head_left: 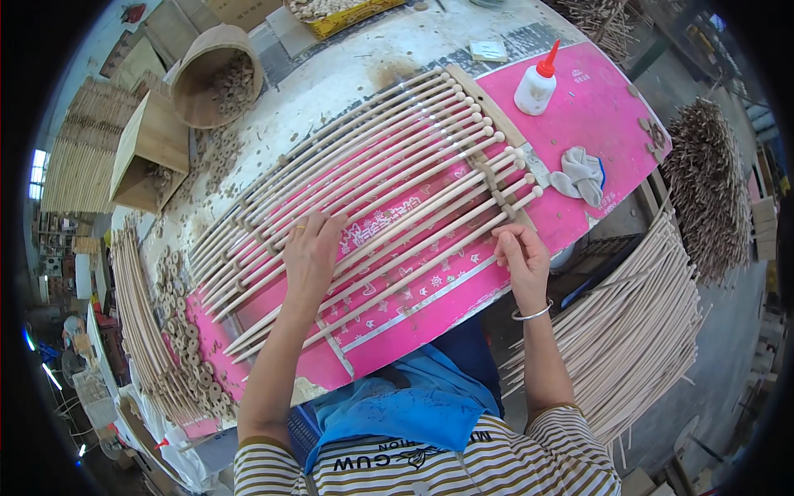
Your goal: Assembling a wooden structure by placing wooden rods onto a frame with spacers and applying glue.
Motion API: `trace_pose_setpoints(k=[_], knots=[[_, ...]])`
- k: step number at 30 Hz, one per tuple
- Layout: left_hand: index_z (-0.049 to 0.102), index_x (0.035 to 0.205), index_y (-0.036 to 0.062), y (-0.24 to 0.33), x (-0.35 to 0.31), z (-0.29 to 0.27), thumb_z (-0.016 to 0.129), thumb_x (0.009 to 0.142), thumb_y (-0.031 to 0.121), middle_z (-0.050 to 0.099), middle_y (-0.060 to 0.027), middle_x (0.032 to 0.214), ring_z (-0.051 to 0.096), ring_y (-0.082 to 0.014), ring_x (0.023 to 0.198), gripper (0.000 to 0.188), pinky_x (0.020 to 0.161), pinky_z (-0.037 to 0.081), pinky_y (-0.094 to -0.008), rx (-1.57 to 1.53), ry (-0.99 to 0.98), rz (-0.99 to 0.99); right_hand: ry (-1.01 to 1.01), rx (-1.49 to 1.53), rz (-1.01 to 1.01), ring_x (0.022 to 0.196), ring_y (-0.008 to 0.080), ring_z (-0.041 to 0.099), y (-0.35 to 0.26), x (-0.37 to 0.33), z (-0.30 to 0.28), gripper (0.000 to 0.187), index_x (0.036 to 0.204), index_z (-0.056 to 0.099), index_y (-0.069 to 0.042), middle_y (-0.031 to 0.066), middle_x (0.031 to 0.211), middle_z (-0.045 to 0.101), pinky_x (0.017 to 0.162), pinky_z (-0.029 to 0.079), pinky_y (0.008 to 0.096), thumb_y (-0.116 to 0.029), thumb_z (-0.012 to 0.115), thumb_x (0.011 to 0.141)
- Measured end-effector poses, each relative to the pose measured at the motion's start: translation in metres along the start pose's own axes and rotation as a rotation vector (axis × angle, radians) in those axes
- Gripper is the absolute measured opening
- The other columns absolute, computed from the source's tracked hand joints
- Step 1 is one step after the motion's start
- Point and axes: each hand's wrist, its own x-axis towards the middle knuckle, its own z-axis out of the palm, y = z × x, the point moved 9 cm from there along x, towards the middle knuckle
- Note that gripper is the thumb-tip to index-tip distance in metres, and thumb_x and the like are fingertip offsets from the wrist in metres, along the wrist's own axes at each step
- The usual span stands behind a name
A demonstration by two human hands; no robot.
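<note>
Long thin wooden rods [389,178] with ball-shaped tips [460,97] lie side by side on a pink patterned board [463,285]. Small wooden rings [498,197] sit along some of them near the ball ends, others [263,237] toward the left ends. My left hand [313,252] is closed over the middle of the row, its curled fingers on a rod. By the ball end of the nearest rods, my right hand [525,256] has thumb and fingers pressed together. Whatever lies between those fingertips is too small to make out.
A white glue bottle [535,89] with a red nozzle and a grey glove [581,175] are at right. Far left stand a round tub [217,43] and a wooden box [151,136]; loose rings [188,331] lie nearby. Many rods [616,331] are stacked beyond the board's right edge.
</note>
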Motion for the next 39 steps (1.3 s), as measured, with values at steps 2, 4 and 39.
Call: trace_pose_setpoints(k=[2, 4, 39], knots=[[0.072, 0.112, 0.0108, 0.000, 0.002, -0.001, 0.070, 0.090, 0.006, 0.065, -0.0074, 0.102, 0.064, -0.0300, 0.097, 0.023, 0.082, 0.051, -0.0425, 0.009, 0.018, 0.010, 0.007, -0.037, 0.016, 0.069, 0.0023, 0.054, -0.001, 0.000, 0.000, 0.018, 0.106, 0.070, -0.001, -0.0024, 0.083, 0.064, 0.062, 0.044, 0.0182, -0.017, 0.063, 0.105], [0.072, 0.112, 0.0114, 0.002, 0.004, -0.008, 0.070, 0.090, 0.006, 0.064, -0.0074, 0.099, 0.063, -0.0293, 0.094, 0.023, 0.078, 0.051, -0.0418, -0.025, 0.009, 0.010, -0.013, -0.050, -0.012, 0.069, 0.0024, 0.054, -0.010, -0.003, 0.006, 0.018, 0.107, 0.071, 0.000, -0.0023, 0.082, 0.064, 0.061, 0.044, 0.0182, -0.016, 0.063, 0.105], [0.069, 0.110, 0.0016, 0.036, -0.115, -0.085, 0.068, 0.096, 0.013, 0.068, -0.0162, 0.097, 0.068, -0.0361, 0.087, 0.019, 0.073, 0.053, -0.0422, -0.609, -0.066, -0.309, -0.622, 0.305, 0.311, 0.087, 0.0075, 0.064, -0.015, -0.088, 0.211, 0.032, 0.130, 0.067, -0.005, -0.0003, 0.096, 0.066, 0.071, 0.054, 0.0227, -0.018, 0.069, 0.100]])
